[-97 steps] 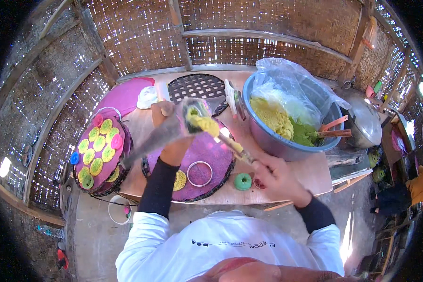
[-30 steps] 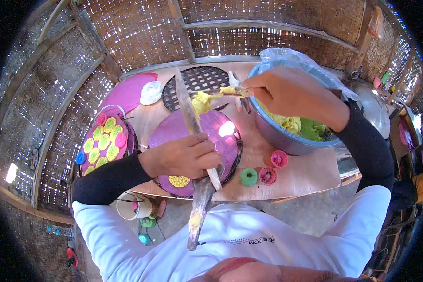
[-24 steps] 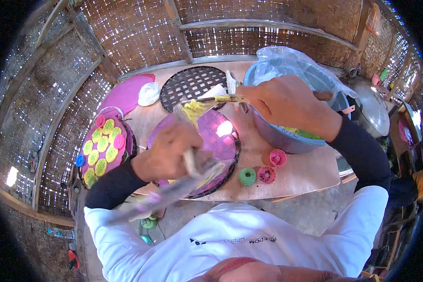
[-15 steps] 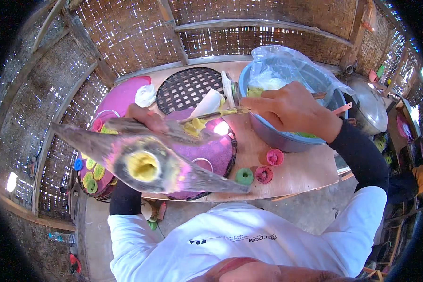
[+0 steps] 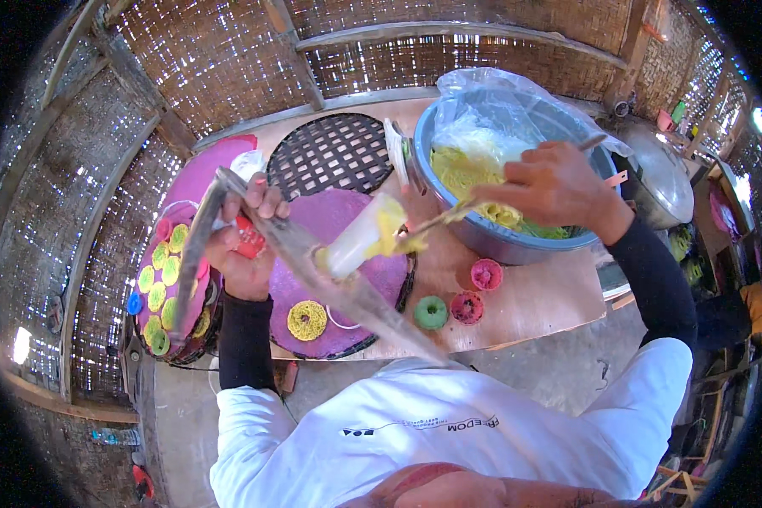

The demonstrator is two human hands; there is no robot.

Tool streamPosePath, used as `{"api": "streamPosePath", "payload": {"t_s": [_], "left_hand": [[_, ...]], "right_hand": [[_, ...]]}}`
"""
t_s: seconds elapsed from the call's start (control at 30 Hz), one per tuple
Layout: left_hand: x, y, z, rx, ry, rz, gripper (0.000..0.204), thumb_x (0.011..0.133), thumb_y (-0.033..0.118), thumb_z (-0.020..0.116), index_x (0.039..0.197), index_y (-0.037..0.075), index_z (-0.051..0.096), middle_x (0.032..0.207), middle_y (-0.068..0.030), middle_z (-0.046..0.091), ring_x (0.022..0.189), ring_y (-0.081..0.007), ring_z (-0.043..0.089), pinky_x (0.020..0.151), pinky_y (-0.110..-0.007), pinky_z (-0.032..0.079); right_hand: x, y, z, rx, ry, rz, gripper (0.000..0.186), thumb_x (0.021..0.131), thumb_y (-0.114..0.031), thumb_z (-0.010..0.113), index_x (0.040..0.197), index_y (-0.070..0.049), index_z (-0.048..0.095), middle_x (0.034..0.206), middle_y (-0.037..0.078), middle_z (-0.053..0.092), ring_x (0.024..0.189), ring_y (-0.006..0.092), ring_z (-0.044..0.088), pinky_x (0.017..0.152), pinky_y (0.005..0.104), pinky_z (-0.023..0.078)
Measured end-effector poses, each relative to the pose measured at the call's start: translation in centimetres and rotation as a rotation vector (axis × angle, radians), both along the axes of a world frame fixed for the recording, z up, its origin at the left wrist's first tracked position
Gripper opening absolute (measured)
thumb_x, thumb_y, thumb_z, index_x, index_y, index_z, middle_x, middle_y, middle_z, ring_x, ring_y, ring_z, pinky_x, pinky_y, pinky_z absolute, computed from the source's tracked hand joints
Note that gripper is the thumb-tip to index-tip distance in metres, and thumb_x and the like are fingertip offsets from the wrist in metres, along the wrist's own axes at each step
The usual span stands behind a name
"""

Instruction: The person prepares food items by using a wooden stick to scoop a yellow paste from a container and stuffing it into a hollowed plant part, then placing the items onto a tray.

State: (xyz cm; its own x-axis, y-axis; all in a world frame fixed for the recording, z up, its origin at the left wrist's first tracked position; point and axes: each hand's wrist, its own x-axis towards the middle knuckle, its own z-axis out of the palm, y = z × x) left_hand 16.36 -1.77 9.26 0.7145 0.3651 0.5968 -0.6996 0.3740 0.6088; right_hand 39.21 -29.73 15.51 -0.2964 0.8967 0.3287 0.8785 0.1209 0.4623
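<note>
My left hand is closed around a two-handled wooden press, held tilted above the table; a red piece shows between the fingers. A white tube sticks out of the press toward the right, with yellow dough at its end. My right hand grips a thin wooden stick over the basin's near side, its dough-smeared tip close to the tube's mouth. Below the press, a round yellow noodle-like disc lies on a purple-covered round tray.
A blue basin holds yellow dough and clear plastic. Behind lies a black woven tray. Near the front edge are a green cup and two pink cups. Several yellow discs rest on the left tray.
The press has turned from its dough-filled opening facing up to lying on its side, tube out to the right. My right hand has shifted right with the stick. The yellow disc is now uncovered.
</note>
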Motion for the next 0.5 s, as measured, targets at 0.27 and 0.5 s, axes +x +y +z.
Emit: {"api": "streamPosePath", "payload": {"t_s": [0.27,0.5], "left_hand": [[-0.5,1.4,-2.9,-0.255,-0.187,-0.163,0.017,0.066,0.02,0.065,0.08,0.019,0.055,0.088,-0.0017,0.04,0.083,-0.0134,0.042,0.08,-0.029,0.036],[0.7,1.7,-3.7,-0.293,-0.243,-0.26,0.018,0.064,0.019,0.066,0.08,0.02,0.057,0.088,-0.0019,0.039,0.083,-0.0131,0.042,0.081,-0.03,0.036]], "right_hand": [[6.0,-0.2,-4.7,-0.27,0.059,-0.846,0.017,0.072,-0.014,0.054,0.084,-0.012,0.065,0.07,0.01,0.062,0.065,0.0272,0.063,0.056,0.0402,0.049],[6.0,3.9,-9.2,-0.21,0.198,-0.859,0.021,0.076,-0.019,0.055,0.086,-0.002,0.061,0.077,0.013,0.062,0.071,0.0283,0.062,0.062,0.0387,0.05]]}}
